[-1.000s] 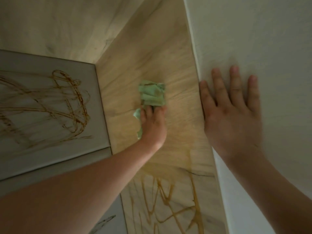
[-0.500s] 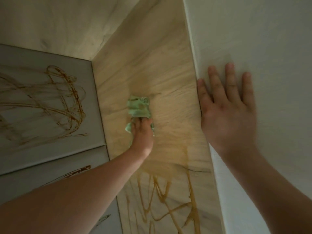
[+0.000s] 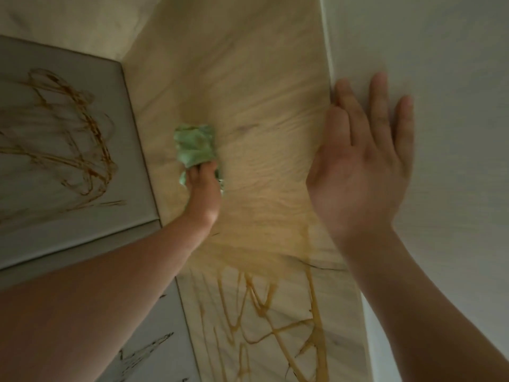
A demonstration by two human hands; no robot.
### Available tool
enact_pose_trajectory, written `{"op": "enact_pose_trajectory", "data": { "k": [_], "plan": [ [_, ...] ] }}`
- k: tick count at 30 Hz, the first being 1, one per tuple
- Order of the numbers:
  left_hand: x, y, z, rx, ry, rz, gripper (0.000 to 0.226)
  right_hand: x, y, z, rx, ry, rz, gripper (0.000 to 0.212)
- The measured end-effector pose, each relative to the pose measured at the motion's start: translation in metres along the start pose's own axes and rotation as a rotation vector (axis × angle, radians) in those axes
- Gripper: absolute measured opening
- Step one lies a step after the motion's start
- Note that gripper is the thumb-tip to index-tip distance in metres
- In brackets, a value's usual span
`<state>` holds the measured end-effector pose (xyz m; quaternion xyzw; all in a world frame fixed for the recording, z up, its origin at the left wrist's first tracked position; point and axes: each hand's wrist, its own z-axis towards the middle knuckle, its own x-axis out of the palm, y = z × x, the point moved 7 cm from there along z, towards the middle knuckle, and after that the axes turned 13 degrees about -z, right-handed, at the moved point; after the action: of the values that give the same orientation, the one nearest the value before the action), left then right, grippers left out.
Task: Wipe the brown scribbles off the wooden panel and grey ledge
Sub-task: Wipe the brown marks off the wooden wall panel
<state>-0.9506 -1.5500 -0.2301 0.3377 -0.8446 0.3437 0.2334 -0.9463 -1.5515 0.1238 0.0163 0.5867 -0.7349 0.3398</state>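
My left hand grips a crumpled green cloth and presses it on the wooden panel, near the panel's left edge. Brown scribbles cover the lower part of the panel; the part around the cloth shows only a faint brown smear. More brown scribbles run across the grey ledge at the left. My right hand lies flat, fingers straight, against the white wall beside the panel's right edge.
A second grey surface with dark marks sits at the bottom, below the ledge. Pale wood meets the panel in a corner at the top left.
My left hand has dragged the cloth from the panel's middle to the left, toward the grey ledge. The view has shifted slightly. My right hand stays flat on the wall.
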Motion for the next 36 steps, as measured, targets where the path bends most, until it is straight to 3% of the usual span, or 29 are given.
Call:
{"op": "enact_pose_trajectory", "data": {
  "k": [2,5,8,14,17,23,29,36],
  "plan": [
    [-0.029,0.044,0.047,-0.149,-0.054,-0.078,0.075,0.005,0.001,-0.001,0.007,0.014,-0.006,0.029],
    [-0.056,0.036,0.038,-0.295,-0.181,-0.112,0.048,0.006,0.005,-0.002,0.012,0.006,-0.004,0.028],
    [-0.045,0.035,0.009,-0.442,-0.141,-0.144,0.045,0.008,0.006,0.0,0.011,0.038,0.013,0.031],
    [-0.009,0.013,-0.054,-0.359,-0.061,-0.067,0.062,0.001,0.001,0.002,0.03,0.017,0.046,0.03],
    [-0.025,0.003,-0.019,-0.371,-0.12,-0.11,0.048,0.002,0.004,0.007,0.033,-0.001,0.023,0.032],
    [-0.092,0.045,0.071,-0.473,-0.155,-0.175,0.076,0.008,0.006,-0.001,0.01,-0.035,-0.002,0.032],
    [-0.057,0.056,-0.017,-0.609,-0.168,-0.208,0.073,0.011,0.004,0.0,0.009,-0.03,-0.004,0.031],
    [0.024,0.015,-0.114,-0.564,0.07,-0.147,0.069,0.015,0.004,-0.003,0.002,0.065,0.027,0.029]
  ]
}}
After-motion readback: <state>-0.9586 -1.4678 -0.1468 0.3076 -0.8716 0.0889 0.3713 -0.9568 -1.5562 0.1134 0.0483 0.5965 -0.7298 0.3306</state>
